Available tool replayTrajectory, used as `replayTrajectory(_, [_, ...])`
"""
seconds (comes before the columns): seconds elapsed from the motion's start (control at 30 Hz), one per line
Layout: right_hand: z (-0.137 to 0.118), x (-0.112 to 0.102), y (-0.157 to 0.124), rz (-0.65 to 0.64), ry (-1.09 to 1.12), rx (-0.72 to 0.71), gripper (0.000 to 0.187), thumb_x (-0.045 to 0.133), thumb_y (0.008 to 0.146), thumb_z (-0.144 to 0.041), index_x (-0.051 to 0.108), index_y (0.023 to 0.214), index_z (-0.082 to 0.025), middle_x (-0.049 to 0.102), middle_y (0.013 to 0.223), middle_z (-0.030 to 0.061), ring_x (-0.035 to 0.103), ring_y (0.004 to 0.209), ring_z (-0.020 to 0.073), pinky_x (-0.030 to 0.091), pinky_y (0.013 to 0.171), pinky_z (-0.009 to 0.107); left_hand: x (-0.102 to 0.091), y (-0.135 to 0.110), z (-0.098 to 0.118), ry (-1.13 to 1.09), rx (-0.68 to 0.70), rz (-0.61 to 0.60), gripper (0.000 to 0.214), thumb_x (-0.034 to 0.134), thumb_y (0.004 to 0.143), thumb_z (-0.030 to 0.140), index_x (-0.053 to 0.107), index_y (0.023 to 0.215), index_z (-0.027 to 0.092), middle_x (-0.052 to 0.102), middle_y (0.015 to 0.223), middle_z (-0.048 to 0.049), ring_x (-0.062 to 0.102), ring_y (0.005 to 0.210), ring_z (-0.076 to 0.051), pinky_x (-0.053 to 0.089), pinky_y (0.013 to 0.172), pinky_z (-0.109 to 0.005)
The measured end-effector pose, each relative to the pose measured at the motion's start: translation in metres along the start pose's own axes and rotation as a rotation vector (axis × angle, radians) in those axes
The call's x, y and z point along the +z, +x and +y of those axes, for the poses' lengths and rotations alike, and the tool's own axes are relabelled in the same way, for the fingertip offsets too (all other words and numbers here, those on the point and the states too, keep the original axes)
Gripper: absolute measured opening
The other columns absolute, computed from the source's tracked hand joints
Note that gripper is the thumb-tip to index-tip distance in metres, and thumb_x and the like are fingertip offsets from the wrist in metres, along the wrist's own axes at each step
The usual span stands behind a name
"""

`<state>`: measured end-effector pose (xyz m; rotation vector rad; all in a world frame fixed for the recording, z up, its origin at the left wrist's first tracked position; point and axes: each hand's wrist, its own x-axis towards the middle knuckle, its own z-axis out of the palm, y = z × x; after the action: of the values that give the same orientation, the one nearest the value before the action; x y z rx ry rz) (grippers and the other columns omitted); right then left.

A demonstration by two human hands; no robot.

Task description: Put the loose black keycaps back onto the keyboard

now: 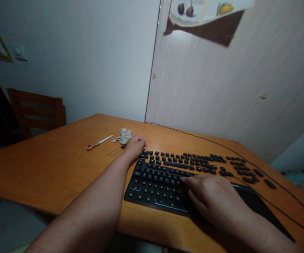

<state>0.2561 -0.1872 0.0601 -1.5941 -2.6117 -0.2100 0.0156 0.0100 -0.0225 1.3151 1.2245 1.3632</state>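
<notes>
A black keyboard [157,196] lies at a slant near the front of the table. Its upper rows carry keycaps, while the lower rows show bare switch posts. My right hand [212,193] is over the middle of the board, its fingers closed at a keycap [178,182] in the row beside the bare posts. Beyond the keyboard's far left corner, my left hand [135,146] rests with curled fingers; whatever they hold is hidden. Loose keycaps [177,157] are laid out in rows behind the keyboard, among them a long spacebar [176,164].
A crumpled pale cloth [125,135], a white toothbrush-like stick [100,142] and a thin wire loop [116,151] lie left of the keycaps. A black cable [194,135] crosses the table [49,165] along the wall. A wooden chair [37,109] stands at the far left.
</notes>
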Motion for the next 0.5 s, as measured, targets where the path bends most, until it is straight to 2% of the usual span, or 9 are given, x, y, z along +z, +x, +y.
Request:
replayTrajectory(0.07, [0.0004,-0.0003,-0.0007,0.008,0.012,-0.001,0.029,0.044,0.088,-0.017,0.071,0.098,-0.023,0.074,0.095,0.0039,0.069,0.083,0.0230,0.050,0.074,0.034,-0.0001,0.0005,-0.0009,-0.002,0.011,0.000,0.022,0.061,0.077,0.037,0.058,0.073,0.016,0.064,0.065,-0.0035,0.053,0.053,-0.011,0.037,0.053,-0.023])
replayTrajectory(0.27, [-0.0063,0.0009,0.0024,-0.077,0.083,-0.032,0.024,0.047,0.085,-0.015,0.069,0.083,-0.023,0.072,0.082,0.0017,0.068,0.076,0.0196,0.047,0.070,0.029,0.0000,-0.0020,0.0017,0.013,0.008,0.004,0.021,0.059,0.078,0.037,0.059,0.074,0.016,0.065,0.067,-0.0043,0.054,0.054,-0.012,0.038,0.054,-0.023])
replayTrajectory(0.5, [-0.0055,-0.0012,0.0036,-0.081,0.078,-0.019,0.022,0.047,0.086,-0.015,0.067,0.080,-0.023,0.071,0.081,0.0017,0.066,0.076,0.0191,0.044,0.069,0.029,0.0001,-0.0027,0.0031,-0.004,0.017,0.014,0.020,0.061,0.076,0.035,0.059,0.071,0.016,0.064,0.064,-0.0035,0.054,0.054,-0.012,0.039,0.056,-0.023])
